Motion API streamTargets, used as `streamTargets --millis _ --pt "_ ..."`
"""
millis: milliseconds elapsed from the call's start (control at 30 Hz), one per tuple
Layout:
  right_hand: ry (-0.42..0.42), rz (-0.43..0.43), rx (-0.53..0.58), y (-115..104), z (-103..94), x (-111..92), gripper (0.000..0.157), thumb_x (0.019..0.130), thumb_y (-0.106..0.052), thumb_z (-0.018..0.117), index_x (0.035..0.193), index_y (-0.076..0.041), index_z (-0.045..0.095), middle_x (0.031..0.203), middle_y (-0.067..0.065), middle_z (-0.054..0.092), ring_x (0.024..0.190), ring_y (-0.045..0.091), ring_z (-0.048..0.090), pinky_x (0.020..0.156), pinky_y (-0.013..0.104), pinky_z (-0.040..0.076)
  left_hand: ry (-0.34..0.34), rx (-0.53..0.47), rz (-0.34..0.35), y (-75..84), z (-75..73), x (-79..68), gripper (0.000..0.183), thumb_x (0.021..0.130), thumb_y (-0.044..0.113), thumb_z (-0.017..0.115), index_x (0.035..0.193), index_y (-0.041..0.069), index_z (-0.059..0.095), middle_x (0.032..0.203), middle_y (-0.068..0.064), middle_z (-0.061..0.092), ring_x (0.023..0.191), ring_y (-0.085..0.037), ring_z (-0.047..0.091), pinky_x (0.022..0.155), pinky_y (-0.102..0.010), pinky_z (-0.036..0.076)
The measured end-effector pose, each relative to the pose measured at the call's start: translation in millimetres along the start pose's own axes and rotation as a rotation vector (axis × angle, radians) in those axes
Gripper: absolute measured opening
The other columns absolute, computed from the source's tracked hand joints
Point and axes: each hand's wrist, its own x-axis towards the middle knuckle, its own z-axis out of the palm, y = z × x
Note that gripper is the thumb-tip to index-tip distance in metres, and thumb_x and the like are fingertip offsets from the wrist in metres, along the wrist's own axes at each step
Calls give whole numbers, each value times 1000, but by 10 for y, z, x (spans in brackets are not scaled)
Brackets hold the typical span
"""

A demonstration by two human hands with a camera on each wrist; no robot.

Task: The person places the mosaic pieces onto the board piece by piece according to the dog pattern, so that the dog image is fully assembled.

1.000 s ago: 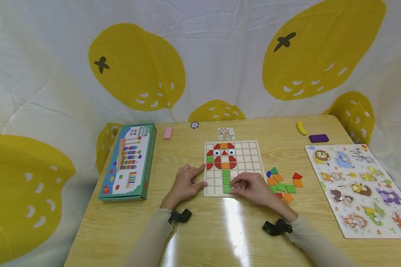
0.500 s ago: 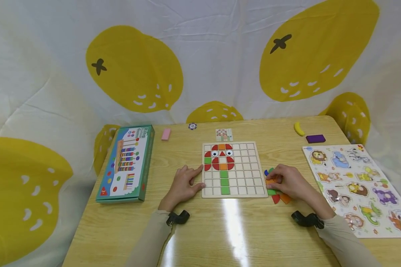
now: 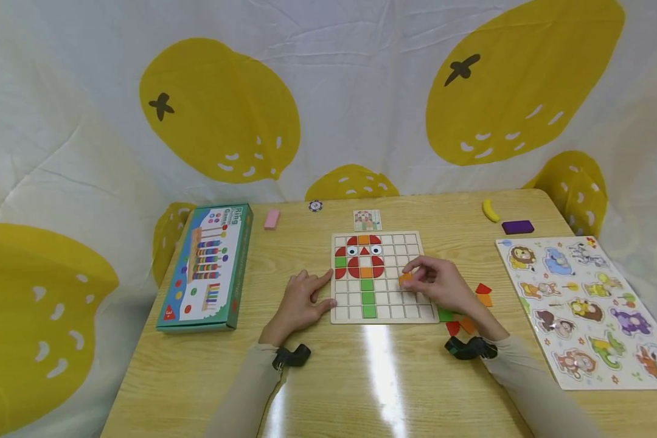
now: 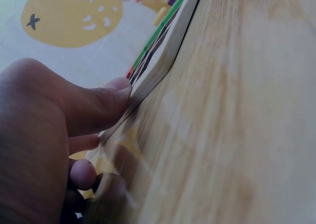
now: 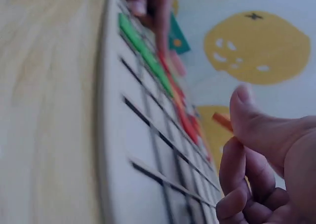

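Observation:
A wooden grid board (image 3: 405,310) lies on the table with red, green, orange and eye-patterned tiles forming a figure in its left half. A column of green tiles (image 3: 368,298) runs down below the figure. My left hand (image 3: 301,298) rests at the board's left edge, with thumb and index finger stretched out against it; the left wrist view shows the thumb on that edge. My right hand (image 3: 438,283) pinches an orange tile (image 3: 405,278) between thumb and fingers, over the right part of the board. In the right wrist view the tile (image 5: 223,121) sticks out past the thumb.
Loose tiles (image 3: 467,325) lie right of the board, partly under my right forearm. A picture card (image 3: 367,219) lies behind the board. A boxed ring game (image 3: 205,267) stands at left, an animal puzzle (image 3: 586,310) at right. A banana (image 3: 490,210) and purple block (image 3: 517,227) lie at back right.
My right hand went from the board's green column to the loose tiles, then came back left over the board with an orange tile pinched. My left hand stayed at the board's edge.

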Motion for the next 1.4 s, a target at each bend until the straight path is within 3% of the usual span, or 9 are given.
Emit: streamTargets --millis 200,433,700,1033,1400 --pt "27 -23 -144 1 354 157 35 71 -32 89 97 -16 71 78 -6 64 64 12 57 58 24 46 -1 -11 1 13 -7 4 68 85 46 73 145 21 52 65 9 41 70 -12 33 76 -35 26" --pt "57 -53 -294 -6 471 201 34 70 -41 89 95 -23 74 81 -11 64 60 10 51 55 26 39 3 -12 0 21 -19 8 68 85 45 74 145 20 52 64 8 41 70 -12 32 76 -35 26" --pt "81 -78 -283 -38 467 225 19 78 -31 85 93 -22 77 78 -14 65 55 7 51 51 25 40 -1 -10 1 17 -18 18 67 86 45 73 145 20 52 64 8 40 70 -13 32 76 -35 26" --pt "30 -34 -291 -77 454 240 20 78 -32 84 93 -21 77 77 -12 64 58 10 51 54 26 40 8 -11 0 0 -4 5 68 85 45 74 144 20 52 64 9 40 70 -12 32 75 -34 26" --pt "55 -32 -238 -38 460 208 22 78 -29 85 94 -19 76 76 -10 65 59 10 54 55 25 42 0 1 1 -1 3 10 68 86 46 73 145 20 52 64 8 40 70 -12 32 75 -34 26"
